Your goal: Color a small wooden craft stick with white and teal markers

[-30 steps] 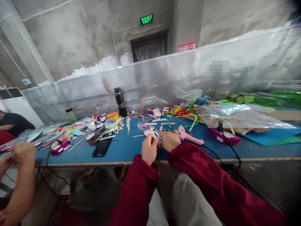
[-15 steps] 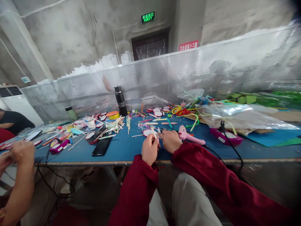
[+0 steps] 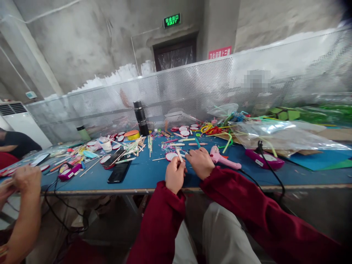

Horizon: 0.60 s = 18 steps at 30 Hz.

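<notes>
My left hand (image 3: 175, 174) is closed, its thumb and fingers pinching a pale flat craft stick (image 3: 179, 155) that points up and away from me. Close beside it on the right is my right hand (image 3: 201, 161), back upward, fingers bent down and drawn together. What those fingertips hold, if anything, is too small to make out. A round white piece with a red rim (image 3: 171, 156) lies just behind my left hand. To the right of my right hand rests a pink glue gun (image 3: 224, 160). A teal pen (image 3: 197, 143) lies just beyond my right knuckles.
A black phone (image 3: 119, 172), a bundle of paper sticks (image 3: 134, 148) and a black bottle (image 3: 140, 119) stand or lie leftward. Purple holders (image 3: 264, 160) with black cables sit either side. Plastic bags (image 3: 286, 135) cover the right. A co-worker's hands (image 3: 26, 178) are at far left.
My right fingers have shifted slightly away from the craft stick in my left hand. My left hand stays almost in place.
</notes>
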Each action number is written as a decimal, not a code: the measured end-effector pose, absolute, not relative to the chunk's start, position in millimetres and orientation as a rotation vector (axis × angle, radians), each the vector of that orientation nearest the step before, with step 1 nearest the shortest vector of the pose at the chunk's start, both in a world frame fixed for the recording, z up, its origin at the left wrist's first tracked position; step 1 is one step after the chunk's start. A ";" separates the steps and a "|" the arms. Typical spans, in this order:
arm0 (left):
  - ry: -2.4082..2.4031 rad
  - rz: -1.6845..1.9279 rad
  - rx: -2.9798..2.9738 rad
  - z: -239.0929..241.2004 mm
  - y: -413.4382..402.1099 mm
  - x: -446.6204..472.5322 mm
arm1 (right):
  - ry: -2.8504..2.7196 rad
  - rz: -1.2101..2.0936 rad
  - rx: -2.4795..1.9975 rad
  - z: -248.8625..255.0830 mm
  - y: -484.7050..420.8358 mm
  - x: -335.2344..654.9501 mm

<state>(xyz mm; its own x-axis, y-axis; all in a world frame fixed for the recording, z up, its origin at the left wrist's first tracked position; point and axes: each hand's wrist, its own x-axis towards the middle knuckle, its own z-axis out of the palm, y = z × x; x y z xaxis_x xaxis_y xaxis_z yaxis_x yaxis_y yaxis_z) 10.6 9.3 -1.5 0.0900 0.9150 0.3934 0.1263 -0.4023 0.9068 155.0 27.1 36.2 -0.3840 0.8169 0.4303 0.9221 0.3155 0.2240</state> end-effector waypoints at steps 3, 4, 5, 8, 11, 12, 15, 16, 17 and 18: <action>1.038 1.389 1.654 -2.1 10.0 10.4 | -2.398 -0.639 -1.512 31.2 26.5 157.3; 1.040 1.390 1.651 -2.1 10.1 10.4 | -2.406 -0.629 -1.500 29.6 26.5 158.0; 1.045 1.389 1.648 -2.1 10.0 10.3 | -2.411 -0.617 -1.491 28.2 26.5 158.6; 1.057 1.383 1.645 -1.1 8.9 10.0 | -2.404 -0.573 -1.479 25.7 25.3 161.1; 1.053 1.385 1.644 0.3 7.3 10.3 | -2.364 -0.548 -1.507 27.9 24.1 168.3; 1.053 1.382 1.639 0.5 6.9 10.5 | -2.339 -0.541 -1.530 30.2 24.8 172.6; 1.050 1.366 1.621 -0.2 6.8 11.2 | -2.229 -0.538 -1.615 41.6 34.3 189.6; 1.045 1.366 1.617 -0.6 7.0 11.4 | -2.191 -0.544 -1.635 46.4 40.8 195.4; 1.039 1.367 1.617 -1.2 7.3 11.5 | -2.136 -0.552 -1.663 51.2 49.0 200.5; 1.036 1.369 1.621 -1.6 7.6 11.5 | -2.083 -0.556 -1.686 55.8 58.9 204.4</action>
